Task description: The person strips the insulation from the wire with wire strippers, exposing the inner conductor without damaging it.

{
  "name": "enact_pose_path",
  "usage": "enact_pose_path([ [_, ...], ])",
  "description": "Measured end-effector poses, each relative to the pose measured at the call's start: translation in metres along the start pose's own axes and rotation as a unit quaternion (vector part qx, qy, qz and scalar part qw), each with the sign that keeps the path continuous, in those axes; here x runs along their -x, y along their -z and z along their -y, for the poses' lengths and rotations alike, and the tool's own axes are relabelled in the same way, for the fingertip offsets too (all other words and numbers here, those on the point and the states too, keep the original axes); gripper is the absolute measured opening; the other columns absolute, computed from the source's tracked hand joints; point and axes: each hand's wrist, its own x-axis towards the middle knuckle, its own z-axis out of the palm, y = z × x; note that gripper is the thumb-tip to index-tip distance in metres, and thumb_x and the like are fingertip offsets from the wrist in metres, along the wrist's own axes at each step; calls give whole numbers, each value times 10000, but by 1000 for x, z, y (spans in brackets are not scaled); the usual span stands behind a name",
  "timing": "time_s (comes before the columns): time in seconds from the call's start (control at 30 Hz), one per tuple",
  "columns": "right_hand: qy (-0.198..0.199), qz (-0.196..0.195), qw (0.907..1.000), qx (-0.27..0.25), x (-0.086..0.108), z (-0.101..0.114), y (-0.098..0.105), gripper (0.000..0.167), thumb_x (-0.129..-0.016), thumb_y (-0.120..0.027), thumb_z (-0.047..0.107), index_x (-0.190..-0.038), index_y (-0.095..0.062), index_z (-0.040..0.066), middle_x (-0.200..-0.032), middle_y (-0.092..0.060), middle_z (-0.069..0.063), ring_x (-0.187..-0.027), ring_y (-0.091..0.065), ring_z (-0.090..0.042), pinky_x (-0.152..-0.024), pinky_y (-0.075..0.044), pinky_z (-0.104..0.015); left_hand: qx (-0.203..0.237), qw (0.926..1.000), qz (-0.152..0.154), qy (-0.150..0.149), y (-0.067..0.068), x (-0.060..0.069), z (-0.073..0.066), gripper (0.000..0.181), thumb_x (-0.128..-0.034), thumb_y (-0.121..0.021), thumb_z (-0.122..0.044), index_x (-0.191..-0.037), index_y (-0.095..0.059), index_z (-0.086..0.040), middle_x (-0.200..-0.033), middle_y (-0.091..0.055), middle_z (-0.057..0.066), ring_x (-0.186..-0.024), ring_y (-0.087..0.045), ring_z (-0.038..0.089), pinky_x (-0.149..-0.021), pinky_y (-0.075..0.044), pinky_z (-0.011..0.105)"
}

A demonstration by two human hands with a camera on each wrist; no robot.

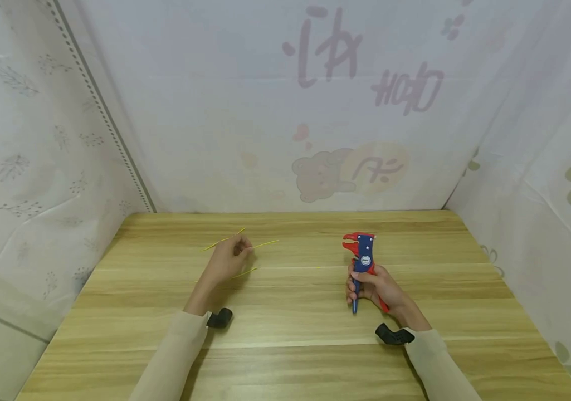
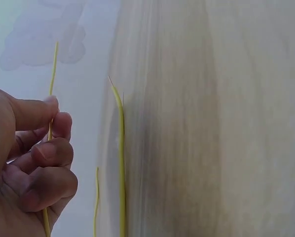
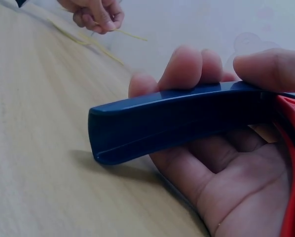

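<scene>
My left hand (image 1: 227, 259) pinches a thin yellow wire (image 1: 267, 243) between thumb and fingers, and its free end points to the right. In the left wrist view that wire (image 2: 54, 69) runs down past the curled fingers. A second yellow wire (image 1: 209, 247) lies beyond the hand. Nearer the person is a third wire (image 1: 246, 272), partly hidden by the wrist. One wire on the table (image 2: 121, 153) ends in a bare tip. My right hand (image 1: 381, 287) grips a blue and red wire stripper (image 1: 365, 253) by its handles, its notched head pointing away and its jaws apart.
A tiny yellow scrap (image 1: 318, 268) sits on the wooden table (image 1: 290, 323) between the hands. Printed cloth (image 1: 205, 111) hangs behind the table's far edge and along both sides. Each wrist carries a black camera mount (image 1: 220, 318).
</scene>
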Motion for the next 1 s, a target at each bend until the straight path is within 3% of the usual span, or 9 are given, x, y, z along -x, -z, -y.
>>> enact_pose_path([
  [0.2, -34, 76, 10000, 13, -2, 2, -7, 150, -1103, -398, 77, -1197, -431, -36, -889, -643, -54, -766, -662, -182, -802, -620, -396, 183, 9995, -79, -240, -2, 4, -10, 82, -1005, -668, -131, -999, -668, -50, -883, -709, 129, -707, -592, 134, -634, -471, 221],
  [0.47, -122, 86, 9999, -33, -6, 3, -17, 146, -1095, -415, 72, -1183, -415, -45, -882, -626, -53, -737, -640, -181, -787, -612, -384, 186, 9989, -173, -404, -7, 10, -20, 67, -980, -705, -127, -968, -666, -74, -877, -667, 43, -702, -572, 125, -625, -460, 227],
  [0.6, -108, 183, 9997, -87, -7, 2, -20, 130, -1097, -390, 52, -1182, -421, -41, -872, -620, -54, -744, -641, -186, -792, -611, -389, 208, 9988, -178, -406, -11, 12, -24, 61, -982, -703, -135, -948, -671, -96, -852, -653, 21, -690, -541, 117, -608, -440, 226],
  [0.87, -86, 294, 9995, -78, -9, 0, -22, 134, -1095, -396, 54, -1188, -433, -35, -871, -623, -51, -747, -644, -185, -794, -612, -392, 193, 9963, -225, -809, -17, 13, -28, 73, -962, -719, -100, -899, -682, -104, -781, -651, -7, -647, -493, 84, -578, -409, 209],
  [1.0, -109, 294, 9995, -43, -9, -1, -24, 135, -1095, -407, 68, -1180, -439, -32, -869, -624, -49, -744, -643, -184, -789, -613, -392, 275, 9959, -181, -846, -20, 13, -30, 79, -958, -720, -93, -890, -683, -111, -769, -658, -14, -633, -498, 80, -563, -404, 205],
])
